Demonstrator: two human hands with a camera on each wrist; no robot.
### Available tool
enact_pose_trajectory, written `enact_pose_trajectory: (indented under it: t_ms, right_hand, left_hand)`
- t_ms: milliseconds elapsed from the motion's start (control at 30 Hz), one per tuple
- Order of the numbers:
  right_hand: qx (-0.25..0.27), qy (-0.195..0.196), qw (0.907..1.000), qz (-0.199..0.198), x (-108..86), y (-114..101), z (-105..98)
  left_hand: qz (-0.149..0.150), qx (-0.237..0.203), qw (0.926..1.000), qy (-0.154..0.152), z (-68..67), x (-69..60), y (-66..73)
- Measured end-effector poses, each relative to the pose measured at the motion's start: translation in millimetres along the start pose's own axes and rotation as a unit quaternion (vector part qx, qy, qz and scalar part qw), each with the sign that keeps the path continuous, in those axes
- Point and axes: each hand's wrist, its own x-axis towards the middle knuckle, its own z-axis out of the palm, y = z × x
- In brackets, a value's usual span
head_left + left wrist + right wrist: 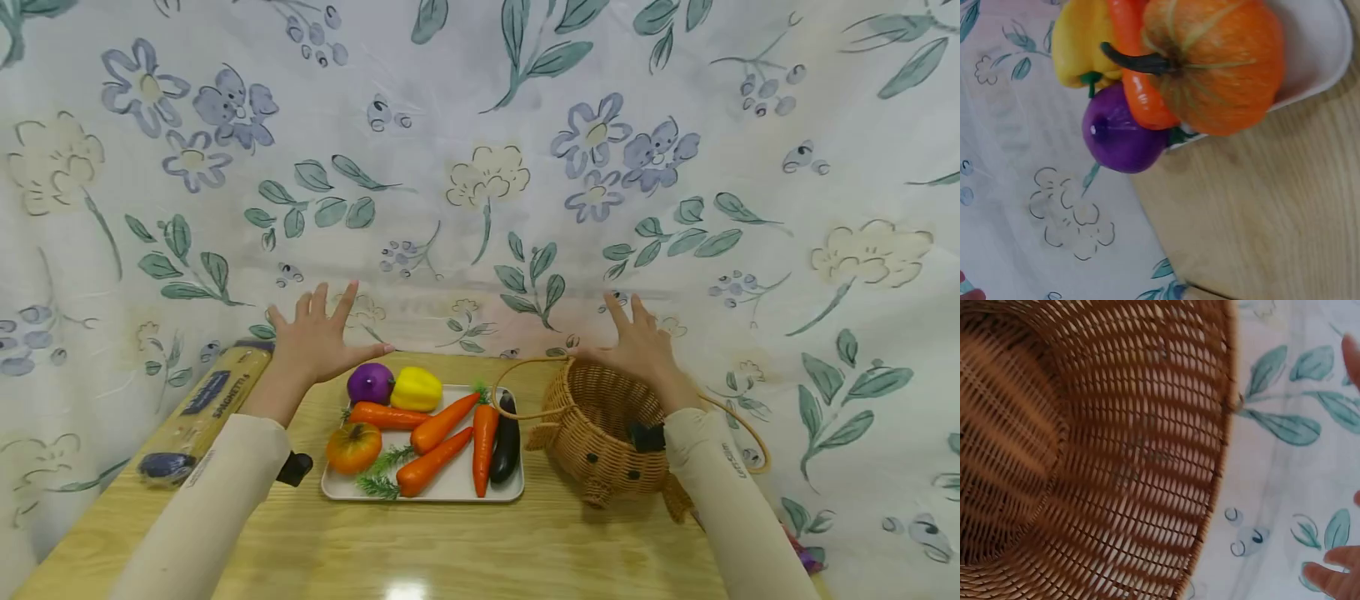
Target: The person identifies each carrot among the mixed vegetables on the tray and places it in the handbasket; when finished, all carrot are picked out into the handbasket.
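Where the basket point(603, 435) gapes, the right hand point(641, 350) seems above its rim point(1230, 394).

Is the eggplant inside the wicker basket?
No, the eggplant lies on the white tray, right beside a carrot.

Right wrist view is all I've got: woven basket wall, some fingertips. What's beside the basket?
Observer: A white tray, just left of the wicker basket in the head view.
Operator: What on the tray is closest to the basket?
Observer: The dark eggplant, at the tray's right end.
Operator: Left hand holding anything?
Observer: No, the left hand is raised, fingers spread, nothing in it.
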Motion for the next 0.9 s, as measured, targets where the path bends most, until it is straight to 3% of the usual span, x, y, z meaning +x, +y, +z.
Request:
enact_pose_trajectory:
  t_ms: [133,267,567,900]
  right_hand:
    - [0.0,0.008,1.0,-0.005,-10.0,0,2]
    - [0.008,0.005,0.9999,-0.008,-20.3,1,1]
    - [0.035,0.01,0.9982,-0.048,-42.5,-2,6]
    - [0.058,0.015,0.9974,-0.041,-60.4,-12,18]
  left_hand:
    - [0.015,0.011,0.9993,0.032,4.7,-9.7,-5.5]
    - [0.022,0.011,0.9987,0.045,9.3,-19.4,-10.6]
    - [-0.001,-0.054,0.9982,0.024,25.7,-47.7,-32.7]
    - [-0.024,-0.086,0.9958,0.017,46.5,-78.8,-55.4]
